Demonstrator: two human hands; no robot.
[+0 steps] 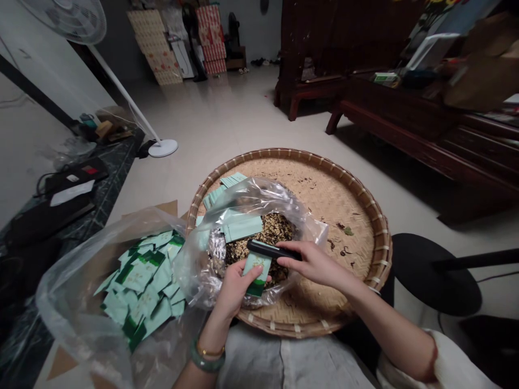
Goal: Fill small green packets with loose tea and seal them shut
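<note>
My left hand (234,287) pinches a small light-green sachet (257,265) with a dark-green end, above an open clear plastic bag (259,189). In my right hand (316,263) is a slim black handheld bag sealer (270,249), lying across the sachet's upper edge. A dark and yellowish grainy mix (278,227) fills the clear bag. On the bag's far left side rests a stack of light-green sachets (243,228). More flat sachets (221,189) lie behind it. Everything sits on a round woven bamboo tray (324,186).
A large plastic-lined carton (81,286) at the left holds many green sachets (141,281). Beyond it stands a white fan (162,147) by a dark marble ledge (117,173). A black round base (438,273) is at the right, near dark wooden furniture (405,129).
</note>
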